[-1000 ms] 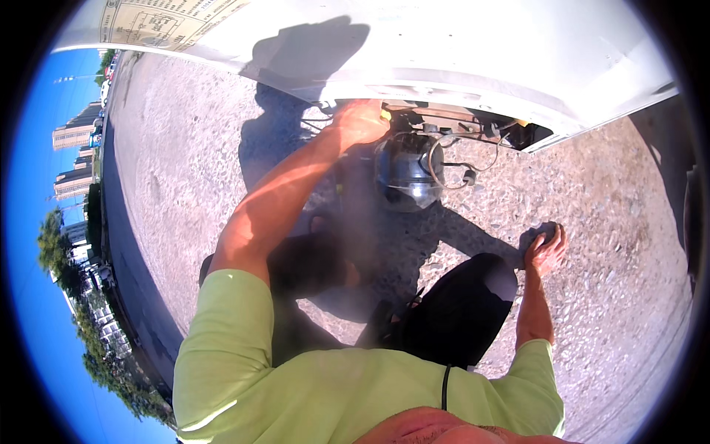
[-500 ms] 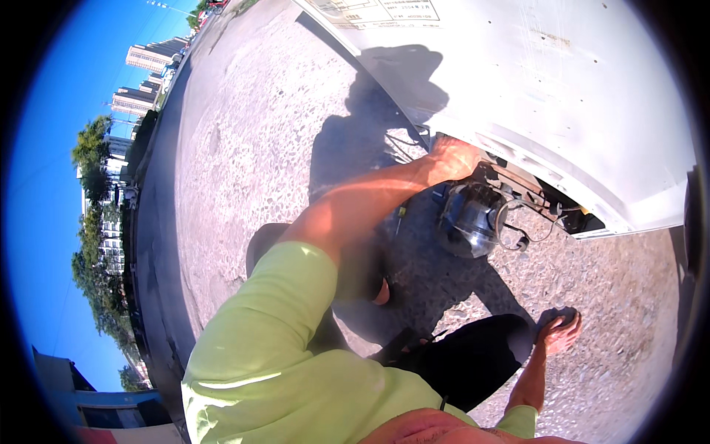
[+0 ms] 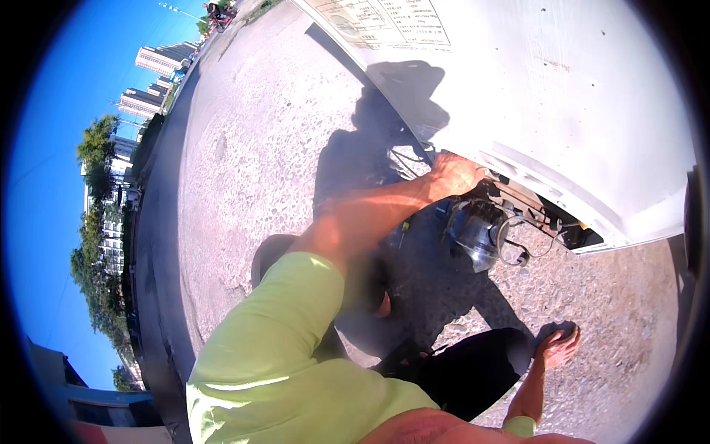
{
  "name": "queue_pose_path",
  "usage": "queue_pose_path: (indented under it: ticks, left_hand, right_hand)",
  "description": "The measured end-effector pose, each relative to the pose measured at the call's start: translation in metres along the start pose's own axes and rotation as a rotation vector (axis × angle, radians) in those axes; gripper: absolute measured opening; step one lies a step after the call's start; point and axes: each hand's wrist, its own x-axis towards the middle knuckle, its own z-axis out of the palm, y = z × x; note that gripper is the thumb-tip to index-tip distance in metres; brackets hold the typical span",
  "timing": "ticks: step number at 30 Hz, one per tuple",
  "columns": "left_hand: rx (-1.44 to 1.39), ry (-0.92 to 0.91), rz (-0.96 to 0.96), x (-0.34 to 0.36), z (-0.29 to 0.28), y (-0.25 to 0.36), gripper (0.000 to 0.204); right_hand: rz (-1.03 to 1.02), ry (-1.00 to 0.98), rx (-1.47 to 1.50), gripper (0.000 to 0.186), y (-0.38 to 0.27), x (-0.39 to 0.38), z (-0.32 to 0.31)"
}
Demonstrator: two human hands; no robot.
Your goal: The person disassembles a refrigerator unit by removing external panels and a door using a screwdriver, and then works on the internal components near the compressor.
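Observation:
My left hand (image 3: 457, 176) reaches to the lower edge of a large white appliance (image 3: 562, 96), which looks like the back of a refrigerator. Its fingertips go in at the open base and are hidden, so what they grip does not show. Just below that hand, a shiny dark rounded compressor (image 3: 473, 235) with a thin looped cable (image 3: 543, 254) sits at the opening. My right hand (image 3: 560, 348) is low over the pebbled ground at the right, beside my knee. Its fingers are apart, with nothing visible in them and a dark shadow beside them.
A printed label (image 3: 403, 22) is on the white panel. A small yellow item (image 3: 404, 228) lies in the shadow left of the compressor. Pebbled pavement (image 3: 251, 140) stretches left toward a road, trees (image 3: 96, 207) and tall buildings (image 3: 163, 59). A red motorbike (image 3: 220, 18) is far off.
The whole view has shifted slightly, so the appliance and my left hand appear a little lower. Both hands keep nearly the same places. The motorbike now shows more fully at the far top left.

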Motion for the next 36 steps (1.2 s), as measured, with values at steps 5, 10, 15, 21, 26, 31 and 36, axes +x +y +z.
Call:
queue_pose_path:
  ticks: [5, 10, 15, 21, 26, 31, 36]
  left_hand:
    - [0.064, 0.275, 0.187, 0.03, 0.071, -0.047, 0.045]
    - [0.041, 0.326, 0.117, 0.006, 0.028, -0.007, 0.043]
    - [0.049, 0.055, 0.087, 0.012, 0.029, -0.013, 0.045]
    - [0.144, 0.342, 0.108, 0.007, 0.026, -0.006, 0.047]
    - [0.043, 0.026, -0.006, 0.003, 0.013, -0.005, 0.053]
    - [0.126, 0.183, 0.015, 0.011, 0.033, -0.034, 0.049]
    - [0.023, 0.233, -0.002, 0.002, 0.033, -0.036, 0.053]
  right_hand:
    - [-0.043, 0.049, 0.029, 0.062, 0.007, -0.001, 0.007]
    - [-0.02, 0.024, 0.024, 0.064, 0.008, 0.001, 0.0]
    - [-0.037, 0.026, 0.006, 0.065, 0.012, -0.002, 0.005]
    - [-0.013, 0.022, -0.02, 0.064, 0.015, -0.01, 0.011]
    - [-0.012, -0.003, 0.083, 0.051, -0.002, 0.002, -0.012]
    - [0.073, -0.094, 0.102, 0.053, -0.02, 0.016, -0.023]
    - [0.131, -0.132, 0.065, 0.053, -0.026, 0.013, -0.032]
